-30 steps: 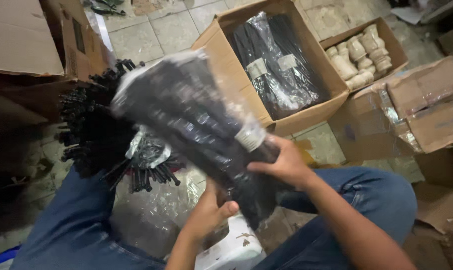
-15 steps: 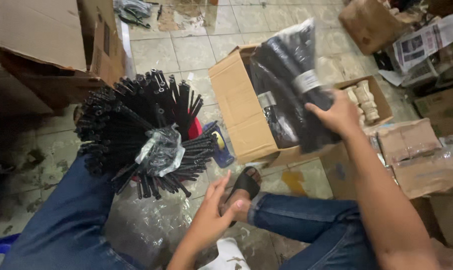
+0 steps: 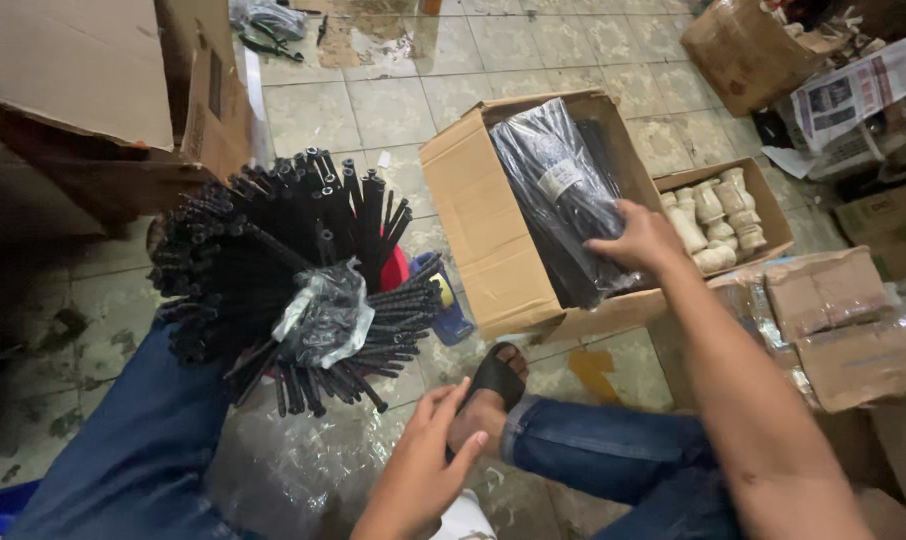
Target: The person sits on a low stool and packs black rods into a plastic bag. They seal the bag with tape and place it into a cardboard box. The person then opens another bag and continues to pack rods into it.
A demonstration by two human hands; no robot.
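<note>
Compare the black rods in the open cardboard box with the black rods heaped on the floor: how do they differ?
The boxed rods are wrapped in clear plastic with a label; the heaped rods are mostly bare. The boxed rods lie parallel in a tight bundle; the heaped rods fan out in many directions. The right hand rests on the boxed rods; no hand touches the heaped rods. Both are thin, black and long.

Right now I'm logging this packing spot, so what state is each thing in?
Cardboard box: open, flaps up.
Wrapped bundle of black rods: lying in the box, bagged.
Right hand: pressed on the bundle, no closed grip.
Left hand: open, holding nothing.
Loose black rods: heaped, unbagged.
Small box of pale parts: open.
</note>
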